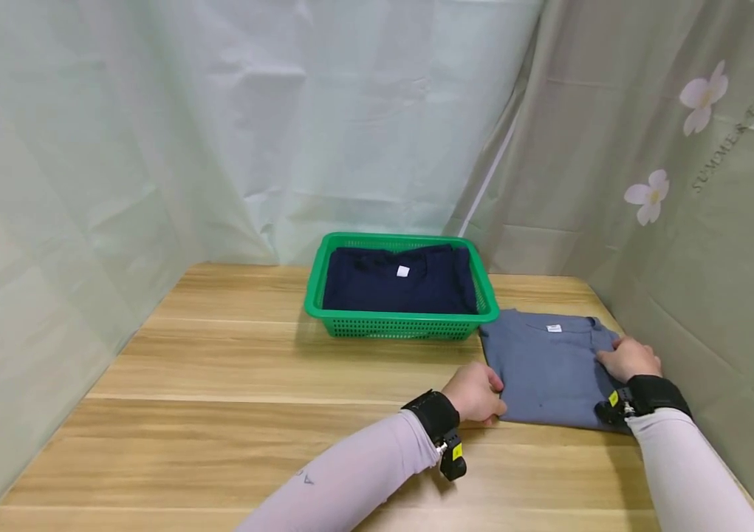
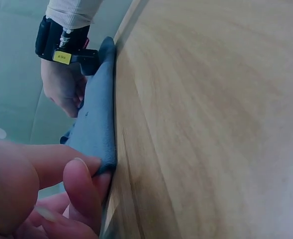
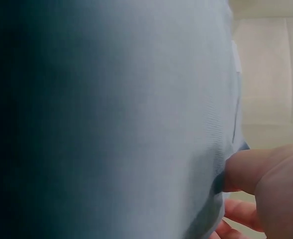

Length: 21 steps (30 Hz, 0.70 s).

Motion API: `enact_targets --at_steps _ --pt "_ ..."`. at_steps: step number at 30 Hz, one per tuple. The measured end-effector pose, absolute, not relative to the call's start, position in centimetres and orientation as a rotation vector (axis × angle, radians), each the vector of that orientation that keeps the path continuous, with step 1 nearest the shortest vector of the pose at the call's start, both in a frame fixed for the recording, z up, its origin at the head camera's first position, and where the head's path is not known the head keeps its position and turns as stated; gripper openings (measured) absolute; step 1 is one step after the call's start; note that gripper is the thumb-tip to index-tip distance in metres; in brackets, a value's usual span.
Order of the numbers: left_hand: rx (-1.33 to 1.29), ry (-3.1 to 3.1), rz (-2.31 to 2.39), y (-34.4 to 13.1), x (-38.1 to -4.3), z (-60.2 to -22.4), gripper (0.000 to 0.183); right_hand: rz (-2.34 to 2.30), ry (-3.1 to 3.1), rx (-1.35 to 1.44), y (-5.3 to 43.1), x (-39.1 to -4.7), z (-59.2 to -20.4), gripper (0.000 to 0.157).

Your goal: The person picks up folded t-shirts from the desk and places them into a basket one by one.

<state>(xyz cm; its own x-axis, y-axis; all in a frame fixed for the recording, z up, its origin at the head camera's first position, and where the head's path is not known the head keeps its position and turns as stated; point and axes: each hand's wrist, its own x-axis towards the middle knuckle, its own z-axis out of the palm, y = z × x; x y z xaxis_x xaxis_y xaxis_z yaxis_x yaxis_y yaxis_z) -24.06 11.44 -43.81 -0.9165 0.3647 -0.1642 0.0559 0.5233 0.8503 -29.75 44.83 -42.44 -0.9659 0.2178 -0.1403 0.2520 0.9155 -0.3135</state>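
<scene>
A folded blue-grey T-shirt (image 1: 546,373) with a white neck label lies on the table's right side. My left hand (image 1: 476,393) pinches its near left corner, and the left wrist view shows thumb and finger (image 2: 81,162) on the folded edge. At the shirt's right edge my right hand (image 1: 632,360) grips the cloth, thumb on top and fingers below, as the right wrist view shows around the thumb (image 3: 241,171). Behind the shirt's left side stands a green plastic basket (image 1: 403,325) holding a folded navy T-shirt (image 1: 393,288) with a white label.
The wooden table (image 1: 230,391) extends left of the basket. A pale curtain (image 1: 350,125) hangs along the back, and a flowered curtain (image 1: 702,258) closes in the right side, close beside the right hand.
</scene>
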Motion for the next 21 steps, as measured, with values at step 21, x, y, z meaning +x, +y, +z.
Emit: enact_targets --at_steps 21 --pt "0.437 2.342 1.343 9.7 -20.1 -43.6 0.025 -0.566 2.975 0.341 44.0 -26.1 -42.8 0.062"
